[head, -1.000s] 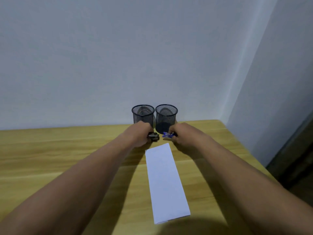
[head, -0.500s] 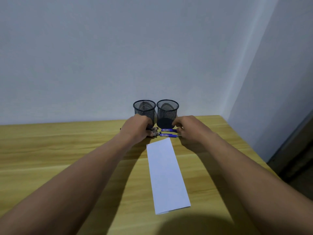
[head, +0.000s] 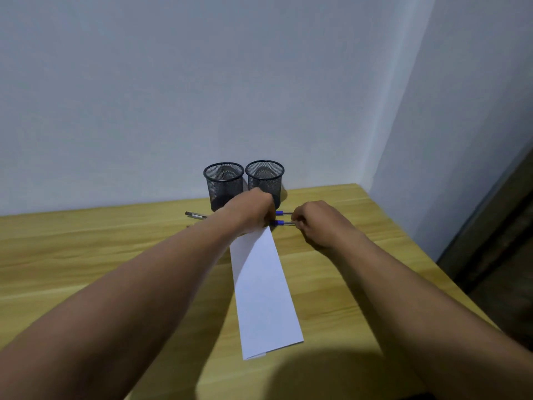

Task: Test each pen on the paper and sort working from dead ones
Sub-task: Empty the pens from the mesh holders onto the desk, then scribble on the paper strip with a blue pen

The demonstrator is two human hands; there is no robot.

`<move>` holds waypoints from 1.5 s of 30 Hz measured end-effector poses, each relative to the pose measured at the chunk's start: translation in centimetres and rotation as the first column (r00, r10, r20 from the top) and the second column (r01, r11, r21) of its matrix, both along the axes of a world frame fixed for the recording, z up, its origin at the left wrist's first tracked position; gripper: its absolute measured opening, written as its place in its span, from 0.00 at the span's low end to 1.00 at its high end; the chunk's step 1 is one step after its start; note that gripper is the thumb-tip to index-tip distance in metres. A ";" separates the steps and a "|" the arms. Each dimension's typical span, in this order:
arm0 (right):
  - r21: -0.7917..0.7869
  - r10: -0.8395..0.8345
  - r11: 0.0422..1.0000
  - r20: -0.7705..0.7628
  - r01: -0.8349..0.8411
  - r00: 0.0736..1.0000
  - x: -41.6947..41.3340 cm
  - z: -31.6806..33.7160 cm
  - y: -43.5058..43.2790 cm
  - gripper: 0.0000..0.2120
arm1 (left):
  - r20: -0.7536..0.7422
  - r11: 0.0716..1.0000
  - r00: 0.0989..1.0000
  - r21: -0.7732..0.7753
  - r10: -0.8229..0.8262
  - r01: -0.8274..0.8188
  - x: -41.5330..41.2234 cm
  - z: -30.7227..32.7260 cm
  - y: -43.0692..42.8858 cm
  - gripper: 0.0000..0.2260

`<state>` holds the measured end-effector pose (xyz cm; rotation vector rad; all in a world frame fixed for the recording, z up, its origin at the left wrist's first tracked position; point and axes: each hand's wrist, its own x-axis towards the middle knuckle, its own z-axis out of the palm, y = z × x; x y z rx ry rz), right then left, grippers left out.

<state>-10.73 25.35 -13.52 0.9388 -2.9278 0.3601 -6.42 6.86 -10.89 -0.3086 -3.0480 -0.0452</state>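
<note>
A long white folded paper strip (head: pixel 262 290), smooth and matte, lies on the pale grained wooden table (head: pixel 86 255). At its twelve o'clock stand a left black wire-mesh cup (head: pixel 223 186) and a right black wire-mesh cup (head: pixel 265 180), both round. Before them a nearer blue-gripped pen (head: pixel 281 223) and a farther blue-gripped pen (head: pixel 281 213) lie nine-to-three. The right hand (head: pixel 314 223) pinches the nearer pen's metal tip. The left hand (head: pixel 251 210) curls over their barrels, its grip hidden. A slim dark pen (head: pixel 196 215) juts out at ten o'clock.

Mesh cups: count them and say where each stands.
2. The left mesh cup stands at the back of the desk by the wall; the right mesh cup is beside it, its base behind the left hand. None looks hidden.
</note>
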 end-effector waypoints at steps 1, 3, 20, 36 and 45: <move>0.002 0.001 1.000 -0.009 -0.001 1.000 -0.1 0.0 0.2 0.12 | 0.006 1.000 1.000 -0.006 -0.001 0.001 -0.3 -0.1 0.3 0.08; -0.004 0.006 1.000 -0.020 -0.006 1.000 -0.4 0.0 0.8 0.12 | -0.006 1.000 1.000 -0.008 -0.004 0.004 -0.6 -0.1 0.8 0.08; -0.755 0.214 0.418 0.622 0.504 0.754 5.4 6.7 2.2 0.04 | 0.018 0.550 0.987 0.828 0.162 -0.106 5.4 4.7 -1.9 0.05; -0.857 0.449 0.217 0.512 0.466 0.732 12.3 8.2 -3.8 0.04 | 0.032 0.321 0.975 0.941 0.218 -0.102 13.6 8.5 -2.7 0.07; -0.895 0.454 0.185 0.445 0.407 0.772 13.5 8.8 -4.7 0.04 | 0.021 0.265 0.959 0.959 0.283 -0.100 16.3 8.9 -3.1 0.03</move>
